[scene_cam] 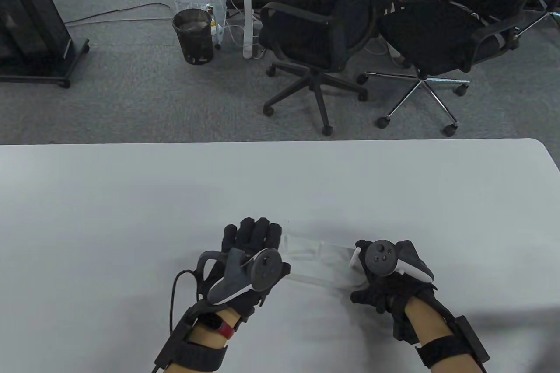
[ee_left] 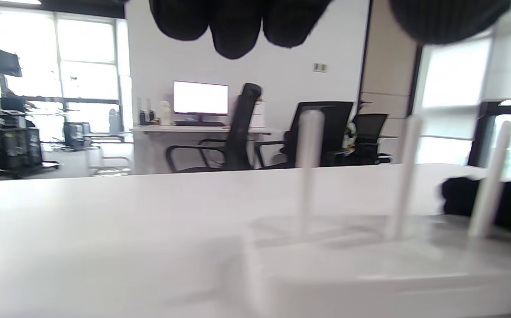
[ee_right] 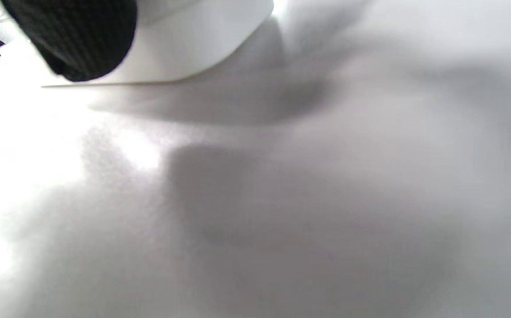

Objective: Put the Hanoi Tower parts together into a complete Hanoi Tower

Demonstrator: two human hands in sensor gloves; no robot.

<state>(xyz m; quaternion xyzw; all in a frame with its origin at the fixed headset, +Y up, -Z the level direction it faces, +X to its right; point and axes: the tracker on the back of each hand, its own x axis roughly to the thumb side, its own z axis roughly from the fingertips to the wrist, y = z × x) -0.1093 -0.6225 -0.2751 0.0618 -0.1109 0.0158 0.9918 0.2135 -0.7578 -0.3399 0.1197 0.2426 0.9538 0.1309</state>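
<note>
Left hand (scene_cam: 247,255) sits at the left end of the white base (scene_cam: 315,259), fingers stretched forward and spread, not clearly gripping; contact is hard to judge. Base lies on the table (scene_cam: 131,215) between both hands, blurred, with 3 pegs (ee_left: 308,172) standing upright in the left wrist view. Right hand (scene_cam: 385,277) is at the right end, fingers curled down; whether it grips the base, I cannot tell. No discs show anywhere, so stacking looks undone. No readable labels on the parts.

1 white base (ee_left: 370,269) w/ 3 pegs (ee_left: 308,172), 2 hands (scene_cam: 251,255), 2 office chairs (scene_cam: 315,36), 1 bin (scene_cam: 193,36).
</note>
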